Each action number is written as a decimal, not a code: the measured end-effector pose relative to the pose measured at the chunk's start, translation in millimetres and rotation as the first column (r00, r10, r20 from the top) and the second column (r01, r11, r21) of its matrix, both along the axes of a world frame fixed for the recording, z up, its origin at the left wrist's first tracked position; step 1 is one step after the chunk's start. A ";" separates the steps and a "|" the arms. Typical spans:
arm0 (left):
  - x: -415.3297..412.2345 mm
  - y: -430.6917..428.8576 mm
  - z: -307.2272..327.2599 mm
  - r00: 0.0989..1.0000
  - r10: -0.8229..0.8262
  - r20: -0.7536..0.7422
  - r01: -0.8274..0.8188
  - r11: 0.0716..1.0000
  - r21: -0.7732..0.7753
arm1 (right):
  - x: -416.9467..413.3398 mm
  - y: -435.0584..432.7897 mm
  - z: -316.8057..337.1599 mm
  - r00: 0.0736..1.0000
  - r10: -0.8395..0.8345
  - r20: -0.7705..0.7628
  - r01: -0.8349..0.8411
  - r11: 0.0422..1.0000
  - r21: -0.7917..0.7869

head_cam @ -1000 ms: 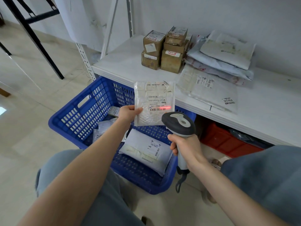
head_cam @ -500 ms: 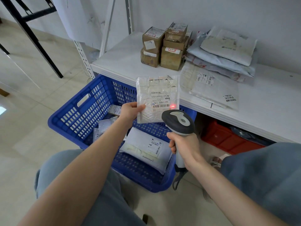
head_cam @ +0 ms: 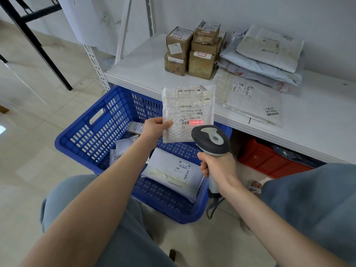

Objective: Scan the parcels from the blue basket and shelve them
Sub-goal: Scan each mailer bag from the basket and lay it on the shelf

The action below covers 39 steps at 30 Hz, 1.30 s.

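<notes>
- your left hand (head_cam: 154, 128) pinched the bubble mailer (head_cam: 187, 110) at its lower left edge: thumb flat across the front, the other fingers hidden behind it.
- you held the mailer upright above the blue basket (head_cam: 90, 135), label toward you, in front of the edge of the white shelf (head_cam: 138, 68).
- your right hand (head_cam: 219, 166) was clenched round the handle of the scanner (head_cam: 211, 140), fingers wrapped; whether one pressed the trigger, could not tell.
- the scanner head sat just below the mailer's lower right corner; a red scan line (head_cam: 196, 122) lay across the barcode.
- count, basket: three parcels visible, one large pale bag (head_cam: 173, 170) and two smaller packets (head_cam: 123, 147) toward the left wall.
- count, shelf: at least five brown boxes (head_cam: 192, 54) in two touching stacks; beside them at least four soft mailers (head_cam: 258, 66), three piled, one flat in front.
- one red crate (head_cam: 265, 160) under the shelf.
</notes>
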State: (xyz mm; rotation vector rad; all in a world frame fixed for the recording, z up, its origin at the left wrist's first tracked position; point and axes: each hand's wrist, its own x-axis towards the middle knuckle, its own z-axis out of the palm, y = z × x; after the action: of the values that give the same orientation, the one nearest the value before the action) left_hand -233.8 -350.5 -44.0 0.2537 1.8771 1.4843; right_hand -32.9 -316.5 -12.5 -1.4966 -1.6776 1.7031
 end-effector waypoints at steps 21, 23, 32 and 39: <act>10.4 19.3 2.1 1.000 -0.022 -0.021 0.021 0.999 -0.048 | 10.8 22.4 9.5 0.987 0.016 -0.160 -0.035 0.992 -0.120; 8.4 29.9 3.2 0.998 -0.043 -0.041 0.040 0.997 -0.063 | 11.4 38.7 16.2 0.976 0.005 -0.219 -0.041 0.986 -0.162; 1.2 167.6 38.7 0.928 -0.175 -0.329 0.117 0.975 -0.190 | 7.1 154.3 42.1 0.932 -0.118 -0.342 0.078 0.989 -0.128; -10.2 267.0 32.6 0.866 -0.304 -0.397 0.131 0.904 -0.407 | 9.3 220.9 30.7 0.884 -0.221 -0.412 0.163 0.971 -0.172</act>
State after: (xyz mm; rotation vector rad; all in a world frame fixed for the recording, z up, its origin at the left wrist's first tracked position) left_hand -244.0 -83.5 -11.4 0.6606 2.3590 0.9383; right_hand -23.5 -95.6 18.3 -1.1767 -1.1677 1.8915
